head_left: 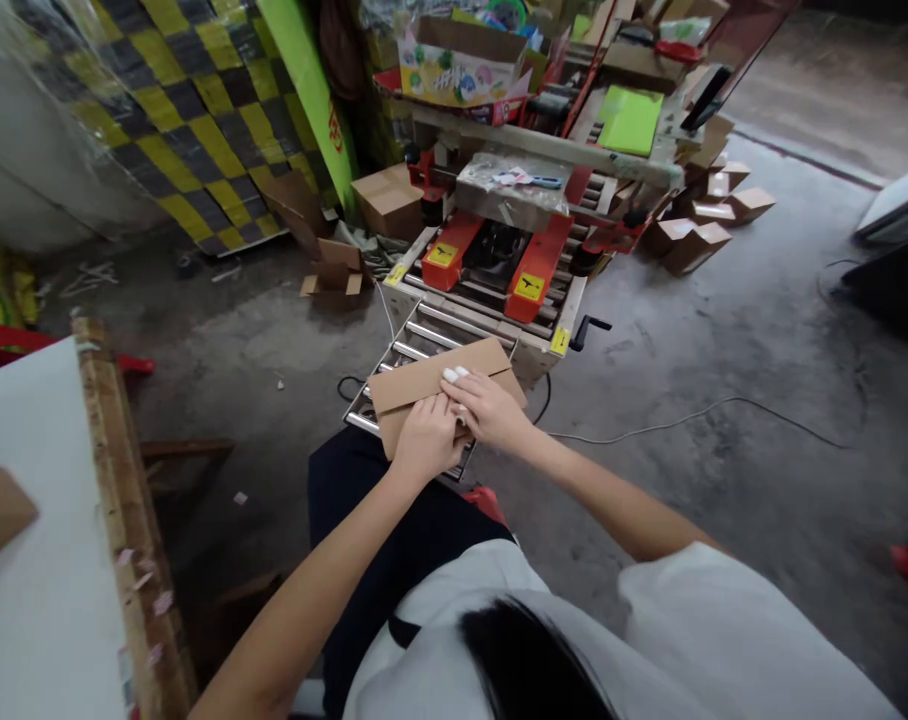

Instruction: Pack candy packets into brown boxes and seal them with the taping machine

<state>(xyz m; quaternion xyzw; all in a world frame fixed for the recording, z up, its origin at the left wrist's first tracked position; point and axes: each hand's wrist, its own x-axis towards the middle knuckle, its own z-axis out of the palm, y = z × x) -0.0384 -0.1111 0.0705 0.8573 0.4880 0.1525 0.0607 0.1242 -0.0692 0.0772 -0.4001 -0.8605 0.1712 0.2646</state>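
A brown cardboard box (439,372) sits on the near end of a roller conveyor (422,335), its top flaps folded almost together with a dark gap between them. My left hand (428,437) grips the near flap with bent fingers. Right beside it, my right hand (491,408) presses on the top, its fingertips reaching across the gap to the far flap. Both hands touch each other near the middle of the box. What lies inside the box is hidden.
Ahead stands a carton-sealing machine with orange side guides (533,280) and a crank handle (590,332). Several small boxes (698,240) lie on the floor at right. A white table (41,450) with a wooden edge stands at left. A cable (671,420) crosses the floor.
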